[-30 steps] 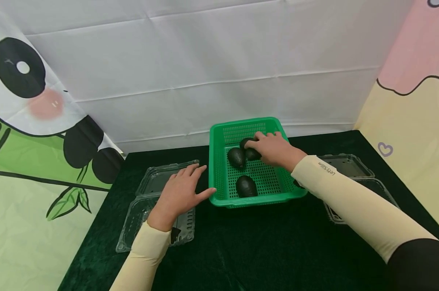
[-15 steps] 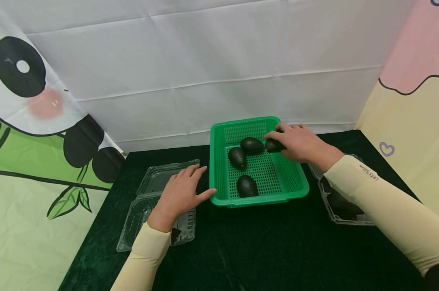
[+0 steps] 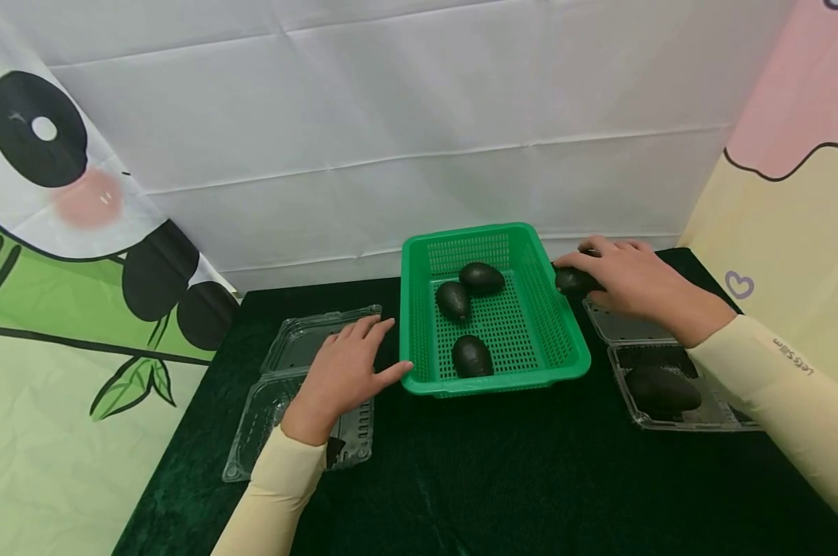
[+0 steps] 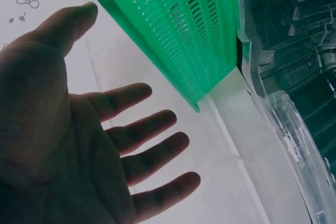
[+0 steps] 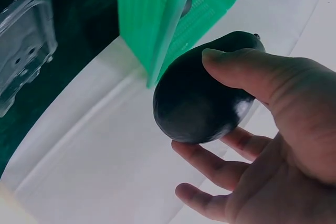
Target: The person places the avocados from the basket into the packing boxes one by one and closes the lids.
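Observation:
A dark avocado [image 5: 202, 98] is pinched between the thumb and fingers of my right hand [image 3: 637, 286], just past the right rim of a green basket [image 3: 578, 363]. In the basket lie an avocado [image 3: 481, 279] at the back, a second avocado [image 3: 452, 300] beside it, and a third avocado [image 3: 471, 356] near the front. My left hand [image 3: 345, 371] hovers over a clear plastic clamshell box [image 3: 241, 448], fingers spread and nothing held. The left wrist view shows that palm [image 4: 89, 145] bare, with the basket's side [image 4: 178, 30] beyond the fingertips.
To the right stands another clear clamshell box [image 3: 641, 421], lid folded back, with an avocado [image 3: 662, 389] inside; my right forearm covers part of it. Dark green cloth [image 3: 474, 471] covers the table. A white fabric wall [image 3: 363, 177] rises behind, with printed cloth on both sides.
My right hand has picked an avocado from the back of the basket and carried it right, over the rim. The right box's avocado has come into view. My left hand has stayed put.

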`<state>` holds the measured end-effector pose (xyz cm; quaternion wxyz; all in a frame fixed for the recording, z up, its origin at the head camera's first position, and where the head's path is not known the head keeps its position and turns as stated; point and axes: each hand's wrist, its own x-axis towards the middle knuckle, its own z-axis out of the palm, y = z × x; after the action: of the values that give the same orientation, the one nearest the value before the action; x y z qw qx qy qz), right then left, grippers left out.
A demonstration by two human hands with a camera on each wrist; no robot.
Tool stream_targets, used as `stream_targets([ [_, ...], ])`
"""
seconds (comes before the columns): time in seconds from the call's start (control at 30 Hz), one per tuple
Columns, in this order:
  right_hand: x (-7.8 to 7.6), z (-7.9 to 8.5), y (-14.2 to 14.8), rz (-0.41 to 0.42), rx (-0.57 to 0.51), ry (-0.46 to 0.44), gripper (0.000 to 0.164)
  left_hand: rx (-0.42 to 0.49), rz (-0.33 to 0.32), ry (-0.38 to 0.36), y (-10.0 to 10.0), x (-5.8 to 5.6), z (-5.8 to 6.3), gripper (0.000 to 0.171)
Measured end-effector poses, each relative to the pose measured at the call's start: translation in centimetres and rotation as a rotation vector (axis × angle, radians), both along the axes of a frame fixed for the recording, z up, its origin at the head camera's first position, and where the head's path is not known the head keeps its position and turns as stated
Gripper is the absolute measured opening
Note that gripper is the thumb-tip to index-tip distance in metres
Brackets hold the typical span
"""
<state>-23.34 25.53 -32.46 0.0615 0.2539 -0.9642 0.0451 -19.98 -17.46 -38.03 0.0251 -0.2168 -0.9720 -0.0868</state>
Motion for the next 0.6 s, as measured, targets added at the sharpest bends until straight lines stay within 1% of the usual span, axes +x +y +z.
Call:
stream_targets([
  [0.23, 1.6, -0.2, 2.8, -0.033, -0.005, 0.027, 0.068, -0.006, 0.004, -0.009, -0.2, 0.1, 0.0, 0.079],
  [0.43, 2.8, -1.0, 5.4, -0.056, -0.006, 0.040, 0.068, -0.006, 0.008, -0.013, -0.3, 0.1, 0.1, 0.074],
  [0.6, 3.8, -1.8, 7.8, -0.071, -0.012, 0.069, 0.068, 0.002, 0.011, -0.016, -0.4, 0.1, 0.1, 0.074],
])
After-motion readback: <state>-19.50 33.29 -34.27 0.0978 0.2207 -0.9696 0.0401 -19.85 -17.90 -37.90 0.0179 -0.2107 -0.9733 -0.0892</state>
